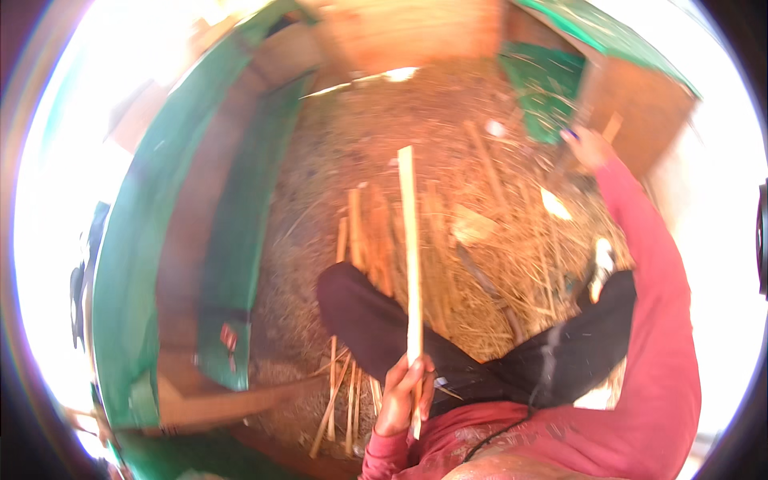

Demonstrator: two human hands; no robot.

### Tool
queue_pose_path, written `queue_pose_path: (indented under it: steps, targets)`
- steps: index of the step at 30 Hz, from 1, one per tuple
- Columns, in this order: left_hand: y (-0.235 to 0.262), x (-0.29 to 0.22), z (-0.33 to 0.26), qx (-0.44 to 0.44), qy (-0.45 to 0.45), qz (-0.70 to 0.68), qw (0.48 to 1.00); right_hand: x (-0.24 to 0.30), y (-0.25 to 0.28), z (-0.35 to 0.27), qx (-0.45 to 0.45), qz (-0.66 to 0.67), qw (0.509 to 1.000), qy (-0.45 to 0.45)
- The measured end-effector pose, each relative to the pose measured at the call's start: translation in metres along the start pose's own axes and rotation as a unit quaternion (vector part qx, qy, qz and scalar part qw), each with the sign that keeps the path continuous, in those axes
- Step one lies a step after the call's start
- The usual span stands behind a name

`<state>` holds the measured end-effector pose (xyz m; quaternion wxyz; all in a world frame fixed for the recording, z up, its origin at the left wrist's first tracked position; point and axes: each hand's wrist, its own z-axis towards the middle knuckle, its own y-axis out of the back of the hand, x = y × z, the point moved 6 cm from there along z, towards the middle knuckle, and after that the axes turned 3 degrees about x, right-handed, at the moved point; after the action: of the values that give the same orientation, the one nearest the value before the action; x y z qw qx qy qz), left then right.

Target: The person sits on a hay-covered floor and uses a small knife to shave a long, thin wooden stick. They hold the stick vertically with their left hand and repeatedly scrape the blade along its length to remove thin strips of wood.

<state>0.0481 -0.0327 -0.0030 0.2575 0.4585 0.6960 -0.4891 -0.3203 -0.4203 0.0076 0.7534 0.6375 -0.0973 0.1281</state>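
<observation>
My left hand (404, 396) is closed round the lower part of a long pale wooden strip (410, 256). The strip stands nearly upright in front of my lap, its top end free. My right arm reaches out to the far right. There my right hand (590, 150) looks closed beside a brown board (636, 112) and a green sheet (548, 84). A small dark blue spot shows at its fingers, and a short pale piece (613, 126) sticks up behind it. Blur hides what this hand holds.
Several wooden strips (354, 232) lie on the ground beyond my crossed legs (372, 304), among loose straw and shavings (512, 240). A long dark blade-like piece (480, 276) with a brownish end lies between my knees. Green-covered low walls (136, 288) curve round the left side.
</observation>
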Motion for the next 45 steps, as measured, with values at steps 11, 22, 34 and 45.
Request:
queue_pose_path:
  steps: [11, 22, 34, 45]
  targets:
    - [-0.016, -0.058, 0.006, 0.096, -0.103, 0.010, 0.990, 0.173, 0.109, -0.187, 0.032, 0.184, 0.971, 0.147]
    - [-0.059, -0.038, 0.022, 0.129, -0.074, 0.112, 0.982, 0.198, 0.112, -0.202, 0.016, 0.279, 0.918, 0.282]
    - [-0.074, -0.040, 0.017, 0.136, -0.072, 0.065, 0.986, 0.209, 0.060, -0.215, 0.050, 0.348, 0.857, 0.377]
    - [-0.058, -0.027, -0.016, 0.148, -0.033, -0.031, 0.988, 0.233, 0.077, -0.241, 0.004, 0.285, 0.882, 0.376]
